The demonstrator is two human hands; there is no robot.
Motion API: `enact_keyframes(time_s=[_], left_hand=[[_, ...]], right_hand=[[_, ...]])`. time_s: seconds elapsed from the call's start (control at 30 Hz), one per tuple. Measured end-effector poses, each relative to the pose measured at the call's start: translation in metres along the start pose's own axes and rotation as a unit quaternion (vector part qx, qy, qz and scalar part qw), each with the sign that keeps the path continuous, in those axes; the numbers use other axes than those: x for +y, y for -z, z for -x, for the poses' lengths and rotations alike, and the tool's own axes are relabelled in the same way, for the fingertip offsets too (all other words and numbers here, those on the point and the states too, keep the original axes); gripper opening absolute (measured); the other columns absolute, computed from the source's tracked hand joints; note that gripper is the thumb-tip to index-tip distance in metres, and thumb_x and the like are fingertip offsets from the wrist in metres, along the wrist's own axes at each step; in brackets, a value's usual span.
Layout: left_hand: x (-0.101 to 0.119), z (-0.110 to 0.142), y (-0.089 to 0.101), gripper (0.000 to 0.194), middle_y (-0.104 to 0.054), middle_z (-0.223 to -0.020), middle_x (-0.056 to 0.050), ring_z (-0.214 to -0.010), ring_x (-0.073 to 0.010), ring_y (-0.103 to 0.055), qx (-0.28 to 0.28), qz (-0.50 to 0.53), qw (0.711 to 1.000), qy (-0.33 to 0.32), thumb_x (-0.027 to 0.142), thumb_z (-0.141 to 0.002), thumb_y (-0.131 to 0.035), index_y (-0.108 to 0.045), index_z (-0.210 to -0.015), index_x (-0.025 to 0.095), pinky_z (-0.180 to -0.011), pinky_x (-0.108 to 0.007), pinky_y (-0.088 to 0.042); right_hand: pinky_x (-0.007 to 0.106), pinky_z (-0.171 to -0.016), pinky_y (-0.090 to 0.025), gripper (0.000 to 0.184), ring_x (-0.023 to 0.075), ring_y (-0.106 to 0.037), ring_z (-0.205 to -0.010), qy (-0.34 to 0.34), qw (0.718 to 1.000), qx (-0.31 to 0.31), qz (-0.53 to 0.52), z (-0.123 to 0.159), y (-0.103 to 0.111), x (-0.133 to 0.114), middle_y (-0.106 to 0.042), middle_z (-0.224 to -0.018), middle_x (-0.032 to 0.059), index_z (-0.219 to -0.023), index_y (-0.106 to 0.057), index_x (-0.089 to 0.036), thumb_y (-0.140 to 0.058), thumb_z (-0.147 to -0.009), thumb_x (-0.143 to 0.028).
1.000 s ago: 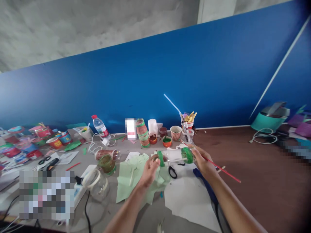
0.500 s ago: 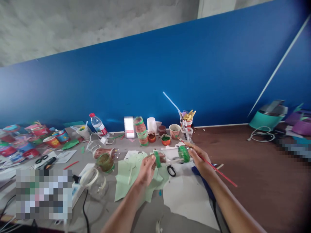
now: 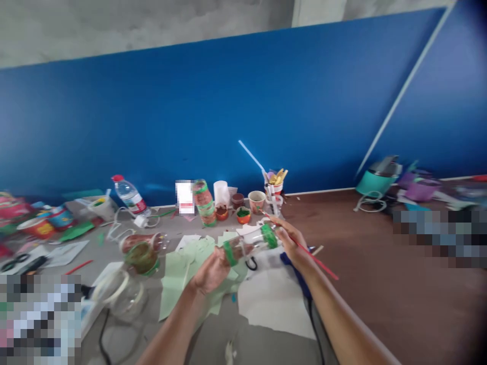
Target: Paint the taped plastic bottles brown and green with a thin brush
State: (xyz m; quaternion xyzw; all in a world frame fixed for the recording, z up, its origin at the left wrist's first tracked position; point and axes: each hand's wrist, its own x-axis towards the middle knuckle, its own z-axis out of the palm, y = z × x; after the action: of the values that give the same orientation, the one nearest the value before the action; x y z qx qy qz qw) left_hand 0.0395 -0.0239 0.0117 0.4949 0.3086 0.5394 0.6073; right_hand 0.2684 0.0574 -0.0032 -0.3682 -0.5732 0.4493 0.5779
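Bottle (image 3: 254,239) is held slightly tilted btwn both hands, over the papers (image 3: 276,309). L hand (image 3: 211,269) has fingers clamped on one end; R hand (image 3: 292,244) pinches a red stick (image 3: 321,265) by the other. Risk: if green bands (image 3: 269,236) are wet (can't tell), fingers could smear 'em; slack L grip = poss. drop.

At frame right, the brown tabletop (image 3: 365,268) is offering passage beyond the jutting red paintbrush (image 3: 321,264); a painted cylinder (image 3: 205,204) is blocking centre back, and a transparent jar (image 3: 131,300) is crowding lower left.
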Motion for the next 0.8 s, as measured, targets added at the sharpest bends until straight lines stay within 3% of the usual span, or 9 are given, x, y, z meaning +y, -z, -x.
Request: enact_keyframes(time_s=[0.07, 0.13, 0.27, 0.37, 0.57, 0.8], left_hand=[[-0.001, -0.002, 0.002, 0.068, -0.07, -0.118, -0.015, -0.131, -0.0374, -0.048, -0.047, 0.048, 0.997, 0.028, 0.076, -0.082, -0.043, -0.07, -0.109, 0.019, -0.114, -0.057, -0.026], [-0.002, -0.004, 0.005, 0.068, -0.066, -0.127, -0.015, -0.137, -0.0357, -0.041, -0.065, 0.093, 0.993, 0.035, 0.073, -0.081, -0.049, -0.067, -0.118, 0.019, -0.117, -0.053, -0.02], [-0.001, -0.007, 0.013, 0.064, -0.064, -0.131, -0.013, -0.14, -0.0321, -0.037, 0.016, 0.16, 0.986, 0.036, 0.067, -0.087, -0.045, -0.068, -0.117, 0.017, -0.12, -0.047, -0.013], [0.0, -0.009, 0.018, 0.065, -0.064, -0.13, -0.014, -0.14, -0.0308, -0.038, 0.043, 0.165, 0.985, 0.028, 0.065, -0.09, -0.04, -0.069, -0.117, 0.014, -0.121, -0.045, -0.012], [0.0, -0.009, 0.024, 0.068, -0.066, -0.127, -0.016, -0.139, -0.0302, -0.039, 0.05, 0.197, 0.979, 0.028, 0.065, -0.092, -0.035, -0.068, -0.119, 0.011, -0.121, -0.045, -0.013], [0.004, -0.009, 0.022, 0.078, -0.065, -0.127, -0.017, -0.138, -0.0302, -0.042, 0.076, 0.194, 0.978, 0.03, 0.07, -0.09, -0.033, -0.067, -0.12, 0.007, -0.121, -0.04, -0.012]], right_hand=[[0.045, -0.104, -0.043, 0.055, 0.0321, -0.061, -0.117, 0.019, 0.999, 0.029, -0.018, 0.0, -0.001, -0.002, -0.072, -0.118, 0.0104, -0.113, -0.072, -0.021, -0.064, -0.078, -0.063], [0.044, -0.102, -0.045, 0.054, 0.0301, -0.063, -0.114, 0.028, 0.995, 0.063, -0.069, -0.002, 0.0, -0.001, -0.071, -0.119, 0.0107, -0.118, -0.069, -0.021, -0.063, -0.081, -0.059], [0.04, -0.081, -0.052, 0.047, 0.024, -0.07, -0.083, 0.017, 0.968, 0.14, -0.208, -0.01, 0.005, 0.0, -0.076, -0.086, 0.0089, -0.1, -0.071, -0.018, -0.063, -0.079, -0.059], [0.035, -0.065, -0.049, 0.039, 0.0197, -0.064, -0.065, 0.003, 0.954, 0.148, -0.259, -0.012, 0.007, -0.005, -0.07, -0.067, 0.0056, -0.083, -0.071, -0.018, -0.063, -0.079, -0.056], [0.032, -0.06, -0.044, 0.022, 0.016, -0.056, -0.056, -0.007, 0.957, 0.079, -0.278, -0.003, -0.001, -0.021, -0.064, -0.057, 0.0013, -0.077, -0.073, -0.02, -0.071, -0.074, -0.042], [0.031, -0.059, -0.043, 0.023, 0.0165, -0.056, -0.056, -0.058, 0.964, -0.042, -0.256, 0.009, -0.011, -0.027, -0.063, -0.055, 0.0009, -0.079, -0.072, -0.021, -0.074, -0.072, -0.042]])
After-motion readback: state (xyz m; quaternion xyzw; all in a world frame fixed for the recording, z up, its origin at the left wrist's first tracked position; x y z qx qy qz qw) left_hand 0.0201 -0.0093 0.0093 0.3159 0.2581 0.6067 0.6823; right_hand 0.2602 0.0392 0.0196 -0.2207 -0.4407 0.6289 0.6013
